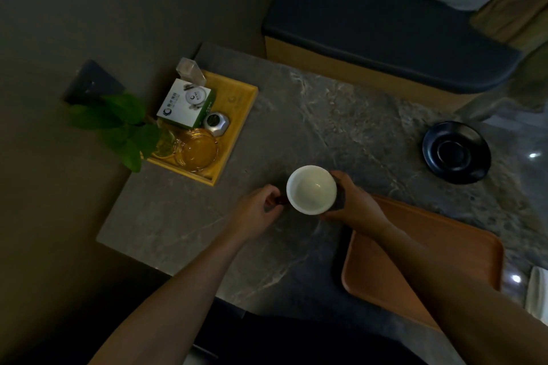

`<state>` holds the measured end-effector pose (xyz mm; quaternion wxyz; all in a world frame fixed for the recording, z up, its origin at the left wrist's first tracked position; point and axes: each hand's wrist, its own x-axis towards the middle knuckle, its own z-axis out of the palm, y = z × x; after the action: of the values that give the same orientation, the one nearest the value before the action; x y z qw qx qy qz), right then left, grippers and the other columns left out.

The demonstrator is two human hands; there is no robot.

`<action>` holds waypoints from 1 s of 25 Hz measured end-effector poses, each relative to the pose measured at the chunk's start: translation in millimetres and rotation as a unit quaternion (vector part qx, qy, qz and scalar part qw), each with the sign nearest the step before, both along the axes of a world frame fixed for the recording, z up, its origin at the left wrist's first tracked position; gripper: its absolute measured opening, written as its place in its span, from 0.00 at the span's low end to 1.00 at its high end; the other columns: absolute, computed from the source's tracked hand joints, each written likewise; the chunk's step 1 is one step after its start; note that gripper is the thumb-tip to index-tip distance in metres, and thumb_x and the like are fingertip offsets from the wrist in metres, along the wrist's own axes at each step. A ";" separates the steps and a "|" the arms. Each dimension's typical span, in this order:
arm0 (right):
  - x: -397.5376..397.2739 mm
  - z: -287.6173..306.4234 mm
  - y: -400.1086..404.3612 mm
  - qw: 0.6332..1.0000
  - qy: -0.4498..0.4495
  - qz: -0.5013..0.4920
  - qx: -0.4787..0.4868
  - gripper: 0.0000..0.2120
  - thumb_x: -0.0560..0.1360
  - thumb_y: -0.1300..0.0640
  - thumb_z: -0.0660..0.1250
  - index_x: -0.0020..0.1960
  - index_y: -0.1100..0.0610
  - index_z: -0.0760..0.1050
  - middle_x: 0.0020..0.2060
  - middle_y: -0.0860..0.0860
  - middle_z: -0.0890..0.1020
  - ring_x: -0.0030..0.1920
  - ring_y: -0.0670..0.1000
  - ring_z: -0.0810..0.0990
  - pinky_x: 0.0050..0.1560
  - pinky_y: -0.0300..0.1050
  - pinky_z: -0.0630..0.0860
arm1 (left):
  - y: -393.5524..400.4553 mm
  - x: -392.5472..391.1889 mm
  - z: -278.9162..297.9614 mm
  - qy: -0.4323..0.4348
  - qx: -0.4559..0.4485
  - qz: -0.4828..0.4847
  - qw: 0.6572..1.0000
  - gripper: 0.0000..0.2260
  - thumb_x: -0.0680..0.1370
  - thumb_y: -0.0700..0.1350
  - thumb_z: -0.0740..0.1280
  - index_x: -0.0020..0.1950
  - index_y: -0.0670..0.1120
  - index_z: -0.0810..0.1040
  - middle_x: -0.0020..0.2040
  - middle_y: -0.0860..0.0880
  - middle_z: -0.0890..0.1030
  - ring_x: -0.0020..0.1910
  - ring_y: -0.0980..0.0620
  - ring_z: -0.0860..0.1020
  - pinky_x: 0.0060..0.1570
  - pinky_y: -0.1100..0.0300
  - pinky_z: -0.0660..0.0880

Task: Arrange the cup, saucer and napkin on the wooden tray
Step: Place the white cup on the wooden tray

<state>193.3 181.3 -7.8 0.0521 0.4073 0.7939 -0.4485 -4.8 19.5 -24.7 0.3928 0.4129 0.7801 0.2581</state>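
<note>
While both hands are on it, the cup stands upright on the grey table, just left of the wooden tray. The cup is white inside and looks empty. The right hand wraps around its dark right side. The left hand pinches the handle on the left side. The tray holds nothing but the right arm's shadow. The black saucer sits well apart, past the tray. A bit of white napkin shows at the right edge, beside the tray. A yellow tray with a box sits far left.
</note>
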 end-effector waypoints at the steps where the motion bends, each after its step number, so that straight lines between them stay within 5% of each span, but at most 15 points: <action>1: 0.0 -1.2 -0.7 1.000 0.000 -0.005 -0.007 0.45 0.60 0.45 0.79 0.70 0.40 0.57 0.64 0.48 0.75 0.63 0.51 0.74 0.60 0.55 0.74 | 0.3 0.9 0.5 0.000 0.002 0.001 1.000 0.09 0.75 0.50 0.69 0.54 0.53 0.76 0.49 0.51 0.80 0.47 0.55 0.79 0.49 0.47 0.78; 7: -0.6 0.9 -7.6 0.999 0.021 -0.033 -0.023 0.46 0.61 0.49 0.79 0.71 0.43 0.57 0.65 0.50 0.75 0.64 0.51 0.74 0.62 0.56 0.74 | 2.3 3.9 7.8 -0.035 0.013 0.034 0.999 0.10 0.76 0.43 0.70 0.56 0.46 0.78 0.52 0.46 0.81 0.48 0.52 0.79 0.51 0.52 0.78; 14: 14.1 5.4 -29.0 0.996 0.040 -0.081 -0.010 0.45 0.61 0.48 0.80 0.71 0.44 0.59 0.64 0.48 0.76 0.61 0.49 0.75 0.58 0.52 0.76 | -0.9 8.1 10.5 -0.047 0.023 0.045 0.998 0.10 0.76 0.44 0.70 0.56 0.51 0.78 0.51 0.51 0.81 0.49 0.56 0.79 0.50 0.58 0.76; 18: 30.1 15.4 -42.0 0.990 0.069 -0.123 -0.008 0.42 0.59 0.42 0.79 0.67 0.36 0.58 0.60 0.42 0.76 0.58 0.43 0.75 0.53 0.44 0.74 | 1.6 14.1 11.7 -0.060 0.029 0.022 0.998 0.09 0.76 0.45 0.70 0.56 0.54 0.78 0.51 0.54 0.80 0.51 0.61 0.78 0.51 0.65 0.74; 21: 47.6 19.7 -49.0 0.985 0.072 -0.156 0.004 0.42 0.58 0.40 0.79 0.66 0.38 0.61 0.60 0.40 0.76 0.59 0.44 0.75 0.54 0.47 0.76 | 6.6 25.0 14.5 -0.076 0.052 0.006 0.996 0.11 0.75 0.42 0.71 0.53 0.56 0.77 0.50 0.55 0.80 0.50 0.65 0.77 0.48 0.71 0.73; 25: 76.0 24.9 -56.7 0.977 0.056 -0.205 0.022 0.44 0.56 0.34 0.78 0.66 0.36 0.61 0.58 0.38 0.76 0.58 0.41 0.75 0.52 0.47 0.76 | 19.1 49.6 12.7 -0.076 0.083 -0.016 0.994 0.12 0.73 0.38 0.73 0.52 0.52 0.78 0.49 0.51 0.81 0.48 0.60 0.79 0.53 0.62 0.76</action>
<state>269.3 124.6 17.1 -0.0946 0.5362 0.7049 -0.4546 44.9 38.5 -12.0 0.4193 0.4358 0.7174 0.3458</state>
